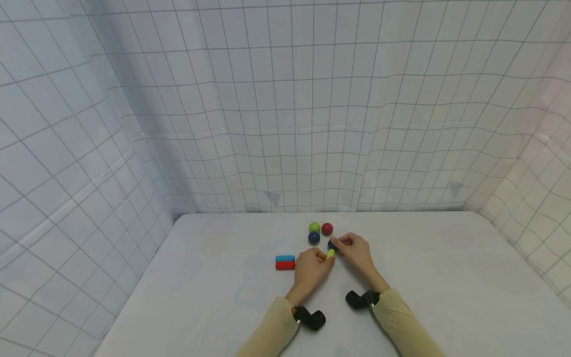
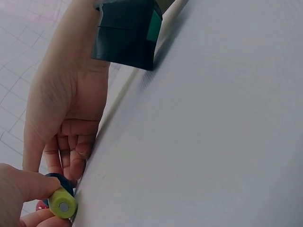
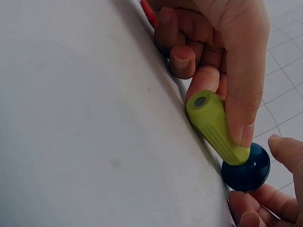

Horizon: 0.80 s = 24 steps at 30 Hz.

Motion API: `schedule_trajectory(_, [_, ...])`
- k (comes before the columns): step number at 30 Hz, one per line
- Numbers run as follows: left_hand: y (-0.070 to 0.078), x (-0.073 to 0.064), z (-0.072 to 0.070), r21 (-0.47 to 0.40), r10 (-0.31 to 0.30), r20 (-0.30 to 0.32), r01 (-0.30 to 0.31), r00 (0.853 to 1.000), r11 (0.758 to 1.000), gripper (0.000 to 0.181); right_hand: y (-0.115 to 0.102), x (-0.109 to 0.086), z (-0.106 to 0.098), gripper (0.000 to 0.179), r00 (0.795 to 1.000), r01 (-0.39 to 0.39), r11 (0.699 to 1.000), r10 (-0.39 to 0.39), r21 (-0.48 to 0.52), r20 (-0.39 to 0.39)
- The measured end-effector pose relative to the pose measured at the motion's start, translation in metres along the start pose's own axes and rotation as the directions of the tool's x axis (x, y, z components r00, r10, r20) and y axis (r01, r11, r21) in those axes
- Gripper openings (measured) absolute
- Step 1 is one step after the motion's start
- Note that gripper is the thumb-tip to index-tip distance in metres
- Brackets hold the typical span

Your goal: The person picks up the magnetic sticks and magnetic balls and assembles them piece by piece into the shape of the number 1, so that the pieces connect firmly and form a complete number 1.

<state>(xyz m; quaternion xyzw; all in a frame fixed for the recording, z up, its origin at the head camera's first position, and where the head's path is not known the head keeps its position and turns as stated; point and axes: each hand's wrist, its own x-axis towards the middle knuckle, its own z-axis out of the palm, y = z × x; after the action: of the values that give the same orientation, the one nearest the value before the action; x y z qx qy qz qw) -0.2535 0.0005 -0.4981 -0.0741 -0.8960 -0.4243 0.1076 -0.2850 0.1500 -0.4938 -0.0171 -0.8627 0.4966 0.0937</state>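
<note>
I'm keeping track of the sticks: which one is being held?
The yellow-green stick, pinched in the left hand; the light blue stick and red stick lie unheld, side by side.

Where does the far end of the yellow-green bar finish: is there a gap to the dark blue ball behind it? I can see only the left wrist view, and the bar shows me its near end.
Observer: I see no gap. In the right wrist view, the far end of the yellow-green bar meets the dark blue ball.
Operator: Thank you. Are there other bars outside of my picture?
Observer: Yes, the head view shows a blue bar and a red bar, side by side near the left hand.
Operator: And how many other balls?
Observer: Three, in the head view: a green ball, a red ball and a second dark blue ball.
</note>
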Motion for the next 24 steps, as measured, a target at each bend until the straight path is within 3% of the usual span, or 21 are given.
schedule_trajectory(11, [-0.0005, 0.0008, 0.0008, -0.019, -0.024, 0.008, 0.024, 1.000, 1.000, 0.022, -0.0003, 0.0000, -0.0026, 0.029, 0.998, 0.046, 0.999, -0.046, -0.004, 0.034])
schedule_trajectory(24, [-0.0007, 0.0022, 0.0023, -0.020, -0.014, -0.021, 0.014, 1.000, 1.000, 0.020, -0.0013, 0.0007, -0.0025, 0.033, 0.997, 0.043, 0.998, -0.045, 0.040, 0.059])
